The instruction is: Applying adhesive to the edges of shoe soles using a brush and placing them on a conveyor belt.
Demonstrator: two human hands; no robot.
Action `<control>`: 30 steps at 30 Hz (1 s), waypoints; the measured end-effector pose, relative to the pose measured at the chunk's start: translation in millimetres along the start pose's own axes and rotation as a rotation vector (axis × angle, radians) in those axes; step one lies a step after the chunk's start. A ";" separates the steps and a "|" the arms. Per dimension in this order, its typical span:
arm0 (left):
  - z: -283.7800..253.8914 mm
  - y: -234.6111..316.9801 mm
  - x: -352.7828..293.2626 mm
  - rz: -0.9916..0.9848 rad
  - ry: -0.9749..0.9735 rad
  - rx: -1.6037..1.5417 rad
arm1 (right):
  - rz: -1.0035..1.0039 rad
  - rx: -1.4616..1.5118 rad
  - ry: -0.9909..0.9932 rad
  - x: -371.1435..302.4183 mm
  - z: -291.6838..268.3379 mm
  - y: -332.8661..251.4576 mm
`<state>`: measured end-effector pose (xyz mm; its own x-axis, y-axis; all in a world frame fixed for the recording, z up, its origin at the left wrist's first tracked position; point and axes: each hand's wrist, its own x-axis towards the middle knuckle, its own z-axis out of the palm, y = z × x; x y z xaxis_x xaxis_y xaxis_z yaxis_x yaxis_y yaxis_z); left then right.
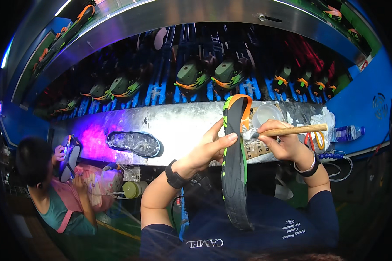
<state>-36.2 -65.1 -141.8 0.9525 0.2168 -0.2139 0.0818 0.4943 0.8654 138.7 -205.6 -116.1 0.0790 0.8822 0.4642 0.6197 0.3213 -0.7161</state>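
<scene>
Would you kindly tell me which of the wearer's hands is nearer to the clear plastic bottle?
Right: the right hand, its grip on the wooden handle, is left of the bottle, not touching it; the left hand, holding the shoe sole, is farther left.

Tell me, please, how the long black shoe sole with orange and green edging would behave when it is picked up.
The black shoe sole probably flexes, as it looks like rubber or foam. It likely will not flop: the bare left hand grips one part, and the lower end does not fold. It looks slim, so may feel light.
</scene>
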 end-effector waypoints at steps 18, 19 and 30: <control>-7.8 17.4 6.9 0.079 -0.016 0.134 | -0.083 0.159 -0.251 -0.8 -4.3 -28.9; -8.2 18.3 7.6 0.081 -0.015 0.142 | -0.077 0.167 -0.262 -1.4 -4.4 -30.0; -9.1 22.1 11.0 0.070 0.018 0.219 | -0.076 0.255 -0.390 -5.8 -0.8 -36.6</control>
<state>-26.7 -44.1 -129.1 0.9530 0.2600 -0.1558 0.0789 0.2835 0.9557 116.2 -222.7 -92.2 -0.2888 0.9006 0.3248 0.3969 0.4214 -0.8154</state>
